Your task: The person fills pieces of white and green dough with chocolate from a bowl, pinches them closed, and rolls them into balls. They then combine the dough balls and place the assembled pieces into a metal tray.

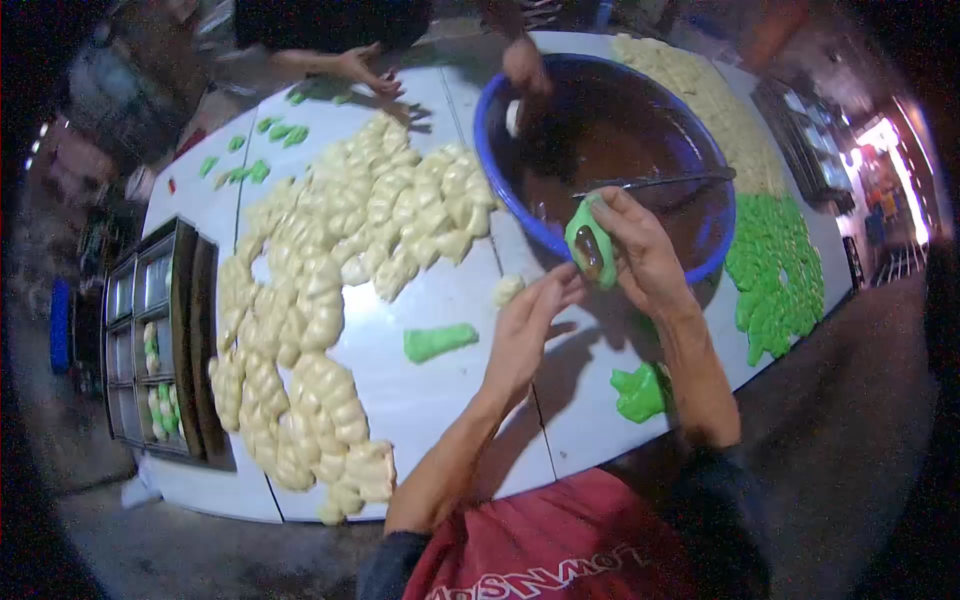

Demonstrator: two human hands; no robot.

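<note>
- Green dough, soft and matte, is pinched into a small cup (590,245) in the right hand (640,255), with a dark glossy dab of filling in its hollow; the fingers are closed around its rim, just at the near edge of the blue bowl (500,180).
- Just left of that grip, the left hand (525,330) has its fingers held together and pointing at the cup; whether the fingertips touch the dough is hard to tell, and nothing shows inside the hand.
- Beyond the grip, the blue plastic bowl holds a brown, wet-looking paste, and a thin metal utensil (650,182) lies across it.
- Left of the left hand, a small pale lump (507,290) and a flattened green piece (440,342) lie on the smooth white table (430,400).
- Farther left, a broad heap of cream-coloured, ridged shaped pieces (330,290) covers the tabletop.
- Right of the grip, a bed of green shaped pieces (780,270) lies beside the bowl; a green lump (640,392) sits under the right forearm.
- At the far side, another person's two hands (525,62) reach toward the table and bowl; the rest of that person is cut off.
- Far left, a dark tray rack (155,340) is blurred, its contents hard to make out.
</note>
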